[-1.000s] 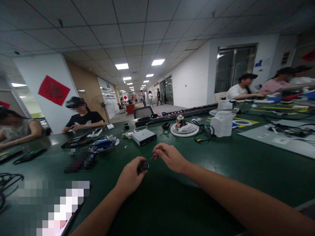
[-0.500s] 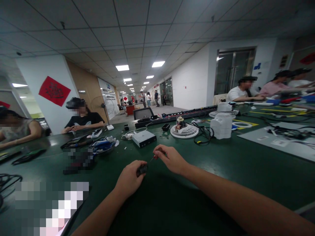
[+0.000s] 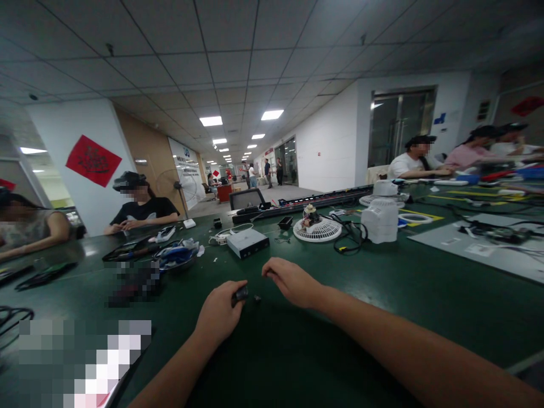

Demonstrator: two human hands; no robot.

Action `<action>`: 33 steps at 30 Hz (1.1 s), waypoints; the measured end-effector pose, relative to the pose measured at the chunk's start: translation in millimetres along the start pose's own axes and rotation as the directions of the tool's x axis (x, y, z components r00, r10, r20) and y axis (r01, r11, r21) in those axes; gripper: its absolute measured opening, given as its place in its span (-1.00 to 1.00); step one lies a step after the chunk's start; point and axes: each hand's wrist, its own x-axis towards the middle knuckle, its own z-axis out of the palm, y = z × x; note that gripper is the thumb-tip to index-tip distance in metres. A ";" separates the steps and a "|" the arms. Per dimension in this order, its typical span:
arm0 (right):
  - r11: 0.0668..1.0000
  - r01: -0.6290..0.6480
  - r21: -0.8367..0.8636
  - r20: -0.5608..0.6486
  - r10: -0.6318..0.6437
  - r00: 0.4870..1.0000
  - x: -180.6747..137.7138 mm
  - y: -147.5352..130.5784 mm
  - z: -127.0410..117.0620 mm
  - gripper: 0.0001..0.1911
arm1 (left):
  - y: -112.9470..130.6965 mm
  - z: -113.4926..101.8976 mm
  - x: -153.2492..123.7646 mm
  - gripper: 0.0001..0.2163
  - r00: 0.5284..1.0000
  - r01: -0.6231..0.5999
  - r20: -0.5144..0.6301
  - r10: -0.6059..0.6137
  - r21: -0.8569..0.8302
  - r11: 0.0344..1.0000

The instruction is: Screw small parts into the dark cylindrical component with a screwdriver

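Note:
My left hand (image 3: pixel 221 309) is closed around a small dark cylindrical part (image 3: pixel 241 293), whose end shows past the thumb and fingertips. Just right of that part, between my two hands, is a tiny dark piece (image 3: pixel 257 298); whether it lies on the table or is above it is hard to tell. My right hand (image 3: pixel 293 281) is a little farther out and to the right, palm down with its fingers curled together. Whatever those fingers hold, if anything, is hidden. Beyond the hands sits a silver box-shaped drive (image 3: pixel 247 242).
On the green table (image 3: pixel 340 362) stand a white fan grille with a motor (image 3: pixel 318 229), a white plastic housing (image 3: pixel 379 220) and black cables (image 3: pixel 352 235). Blue bundled material (image 3: pixel 176 255) lies to the left. Co-workers sit at the left and far right.
The coppery part with a thin shaft at my right fingertips no longer shows. A tiny dark piece has appeared between my hands. My left hand has shifted slightly left, tilting its part.

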 end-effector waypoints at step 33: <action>0.990 -0.085 0.112 0.128 0.071 0.989 2.6 -1.5 10.6 -0.77 | 12.2 -1.8 -7.0 -0.53 0.990 -0.113 0.062 0.124 -0.157 0.981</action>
